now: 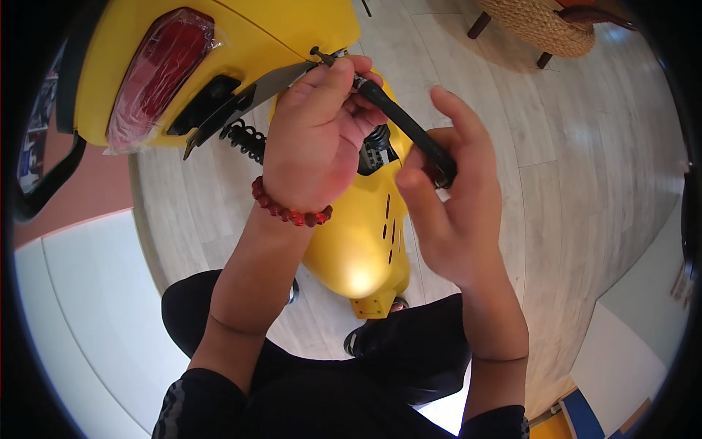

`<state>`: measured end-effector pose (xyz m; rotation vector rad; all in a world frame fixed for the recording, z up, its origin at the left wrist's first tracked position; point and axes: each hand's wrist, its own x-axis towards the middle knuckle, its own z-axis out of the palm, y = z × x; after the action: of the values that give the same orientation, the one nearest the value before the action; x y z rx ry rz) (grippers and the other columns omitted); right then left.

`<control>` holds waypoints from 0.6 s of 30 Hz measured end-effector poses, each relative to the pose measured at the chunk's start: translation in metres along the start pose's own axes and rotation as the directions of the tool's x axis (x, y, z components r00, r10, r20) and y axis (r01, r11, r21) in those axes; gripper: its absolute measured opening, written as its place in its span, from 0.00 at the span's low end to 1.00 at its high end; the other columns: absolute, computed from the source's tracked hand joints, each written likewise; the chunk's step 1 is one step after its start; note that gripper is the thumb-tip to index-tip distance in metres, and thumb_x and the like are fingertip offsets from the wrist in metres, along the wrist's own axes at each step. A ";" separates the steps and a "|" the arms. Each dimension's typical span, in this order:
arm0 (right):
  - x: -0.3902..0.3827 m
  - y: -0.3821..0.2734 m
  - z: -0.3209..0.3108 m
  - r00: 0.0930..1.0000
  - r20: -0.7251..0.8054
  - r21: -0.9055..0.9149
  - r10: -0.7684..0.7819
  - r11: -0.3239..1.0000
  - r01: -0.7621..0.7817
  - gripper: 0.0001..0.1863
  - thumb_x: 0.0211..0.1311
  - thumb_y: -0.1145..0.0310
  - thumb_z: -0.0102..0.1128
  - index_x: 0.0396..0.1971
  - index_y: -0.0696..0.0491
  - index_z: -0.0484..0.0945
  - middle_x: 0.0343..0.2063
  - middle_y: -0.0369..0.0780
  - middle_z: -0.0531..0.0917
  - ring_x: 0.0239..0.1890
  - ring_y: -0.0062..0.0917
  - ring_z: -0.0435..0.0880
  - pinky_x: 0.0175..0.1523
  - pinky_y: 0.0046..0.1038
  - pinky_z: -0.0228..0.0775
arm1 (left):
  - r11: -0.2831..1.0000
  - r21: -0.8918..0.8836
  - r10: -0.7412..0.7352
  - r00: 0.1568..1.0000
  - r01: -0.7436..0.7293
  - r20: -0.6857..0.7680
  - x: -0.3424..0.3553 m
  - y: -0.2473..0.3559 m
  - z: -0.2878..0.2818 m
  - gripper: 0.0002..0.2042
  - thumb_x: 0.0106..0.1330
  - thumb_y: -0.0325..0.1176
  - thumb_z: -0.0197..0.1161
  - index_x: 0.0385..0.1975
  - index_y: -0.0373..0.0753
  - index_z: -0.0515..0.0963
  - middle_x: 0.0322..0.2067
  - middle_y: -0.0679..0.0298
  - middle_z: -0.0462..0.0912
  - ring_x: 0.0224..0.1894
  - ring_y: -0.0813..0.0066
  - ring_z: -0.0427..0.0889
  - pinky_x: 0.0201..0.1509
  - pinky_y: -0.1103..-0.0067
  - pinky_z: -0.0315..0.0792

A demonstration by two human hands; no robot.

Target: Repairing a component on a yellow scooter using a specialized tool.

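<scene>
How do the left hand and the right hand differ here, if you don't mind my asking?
The left hand grips the black-handled tool toward its shaft, while the right hand is at the tool's far end, thumb and index finger spread. The left hand has a red beaded bracelet at its wrist; the right hand shows none. Both are ungloved.

We see left hand (314, 128) pinching a black-handled tool (406, 124) near one end, at the yellow panel (252, 25) edge; right hand (461, 201), thumb and forefinger spread, by the other end. Red bead bracelet (296, 217) on left wrist.
</scene>
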<state>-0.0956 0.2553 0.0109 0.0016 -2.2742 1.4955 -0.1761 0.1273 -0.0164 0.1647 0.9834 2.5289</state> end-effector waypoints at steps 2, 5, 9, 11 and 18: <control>0.000 -0.002 0.000 0.924 0.014 0.570 0.382 0.756 -0.321 0.11 0.60 0.67 0.51 0.38 0.58 0.73 0.17 0.34 0.72 0.18 0.15 0.71 0.24 0.19 0.66 | 1.000 -0.005 0.006 1.000 -0.006 -0.007 0.001 0.000 -0.003 0.12 0.68 0.34 0.45 0.43 0.33 0.71 0.35 0.61 0.78 0.39 0.74 0.76 0.45 0.79 0.70; 0.014 0.007 -0.024 0.578 0.635 0.398 0.513 0.424 -0.813 0.09 0.58 0.68 0.54 0.35 0.57 0.74 0.15 0.33 0.70 0.18 0.18 0.71 0.24 0.20 0.65 | 1.000 0.004 0.010 1.000 -0.010 0.029 0.001 0.000 -0.002 0.12 0.68 0.34 0.46 0.43 0.33 0.71 0.36 0.61 0.78 0.38 0.74 0.77 0.44 0.79 0.71; 0.012 0.019 -0.018 0.964 0.213 -0.294 -0.157 0.931 0.217 0.09 0.53 0.69 0.57 0.34 0.56 0.74 0.16 0.36 0.69 0.18 0.24 0.70 0.24 0.21 0.63 | 0.998 0.060 -0.028 0.996 0.033 -0.089 0.001 0.002 0.016 0.11 0.68 0.34 0.47 0.41 0.34 0.71 0.34 0.62 0.78 0.37 0.75 0.76 0.44 0.78 0.70; 0.013 0.016 -0.017 0.920 0.170 -0.513 -0.353 0.766 0.388 0.11 0.50 0.76 0.58 0.36 0.57 0.75 0.20 0.36 0.71 0.20 0.22 0.69 0.24 0.30 0.61 | 0.996 0.079 -0.025 0.993 0.034 -0.113 0.001 0.000 0.013 0.10 0.67 0.34 0.48 0.39 0.34 0.72 0.33 0.62 0.77 0.36 0.77 0.75 0.43 0.78 0.70; 0.012 -0.005 -0.017 0.787 0.070 0.656 0.612 0.566 -0.499 0.11 0.61 0.69 0.48 0.40 0.59 0.73 0.24 0.35 0.73 0.23 0.16 0.71 0.23 0.21 0.63 | 1.000 0.002 -0.010 1.000 0.010 0.002 0.002 -0.004 0.001 0.13 0.68 0.34 0.46 0.45 0.32 0.69 0.37 0.61 0.77 0.39 0.72 0.77 0.46 0.77 0.71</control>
<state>-0.0996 0.2712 0.0248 -0.6880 -1.5503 2.4482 -0.1767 0.1314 -0.0188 0.1623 0.9839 2.5184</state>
